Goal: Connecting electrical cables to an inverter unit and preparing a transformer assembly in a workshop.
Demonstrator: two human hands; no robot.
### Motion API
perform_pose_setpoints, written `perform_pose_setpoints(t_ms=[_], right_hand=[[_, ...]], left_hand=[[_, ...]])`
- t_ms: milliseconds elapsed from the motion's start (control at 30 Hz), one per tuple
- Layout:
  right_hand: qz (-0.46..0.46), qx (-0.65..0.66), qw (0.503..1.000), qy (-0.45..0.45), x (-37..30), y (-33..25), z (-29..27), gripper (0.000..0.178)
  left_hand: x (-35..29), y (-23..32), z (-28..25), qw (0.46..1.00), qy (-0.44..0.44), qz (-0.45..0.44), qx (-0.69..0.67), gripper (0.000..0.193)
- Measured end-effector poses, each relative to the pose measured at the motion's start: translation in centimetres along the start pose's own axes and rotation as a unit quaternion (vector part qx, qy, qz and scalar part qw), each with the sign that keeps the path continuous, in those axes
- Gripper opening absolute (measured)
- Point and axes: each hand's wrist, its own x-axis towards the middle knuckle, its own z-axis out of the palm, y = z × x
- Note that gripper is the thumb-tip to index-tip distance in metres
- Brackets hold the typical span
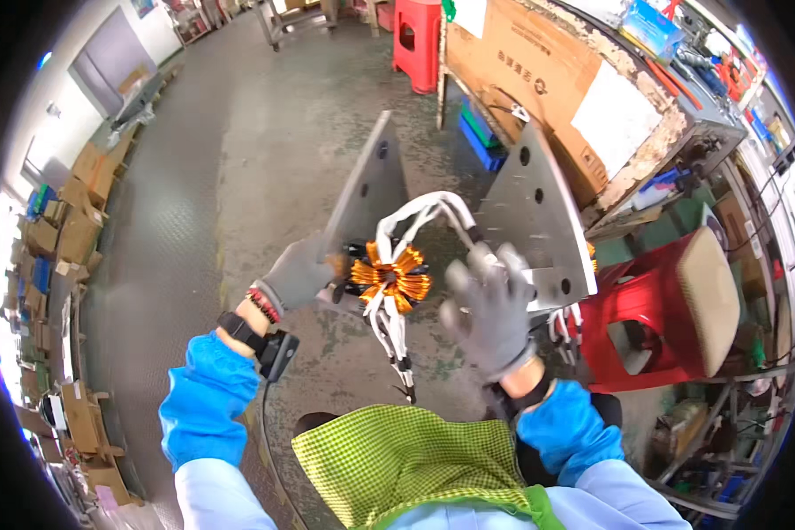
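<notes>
A ring-shaped coil of copper wire [390, 276] sits between two grey metal plates. White sleeved leads [422, 210] arch from its top toward the right, and more hang below it with dark ends. My left hand [297, 274], in a grey glove, is at the coil's left side, by the lower end of the left metal plate [371, 190]. Its fingertips are blurred and partly hidden there. Close to the arched leads, my right hand [493, 314], also gloved, has its fingers spread and slightly blurred. It overlaps the near edge of the right metal plate [539, 208].
A red plastic stool [632, 322] with a pale top lies tilted at the right. Behind it stands a worn bench with a large cardboard sheet [526, 66] against its side. Another red stool [415, 44] is at the far end. Cardboard boxes [88, 221] line the left wall.
</notes>
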Motion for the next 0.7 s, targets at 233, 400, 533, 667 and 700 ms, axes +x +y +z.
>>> perform_pose_setpoints(t_ms=[233, 400, 533, 667, 700], right_hand=[[0.015, 0.032, 0.995, -0.096, 0.3, 3.3, 1.2, 0.039], [0.027, 0.342, 0.936, -0.077, -2.2, -2.2, 4.6, 0.035], [0.123, 0.328, 0.930, -0.107, -1.7, -4.5, 6.7, 0.034], [-0.049, 0.401, 0.909, -0.104, -2.5, -7.1, 7.4, 0.036], [-0.099, 0.404, 0.903, -0.110, -2.9, -7.9, 7.7, 0.029]], left_hand=[[0.4, 0.3, -1.8, 0.994, 0.039, -0.008, 0.099, 0.026], [-0.4, -1.9, -4.4, 0.994, -0.006, -0.057, 0.091, 0.028], [-2.0, -2.9, -5.3, 0.984, 0.006, -0.001, 0.178, 0.027], [-3.2, -2.7, -4.8, 0.990, 0.014, -0.055, 0.128, 0.025], [-3.3, -2.7, -4.5, 0.993, 0.017, -0.077, 0.089, 0.024]])
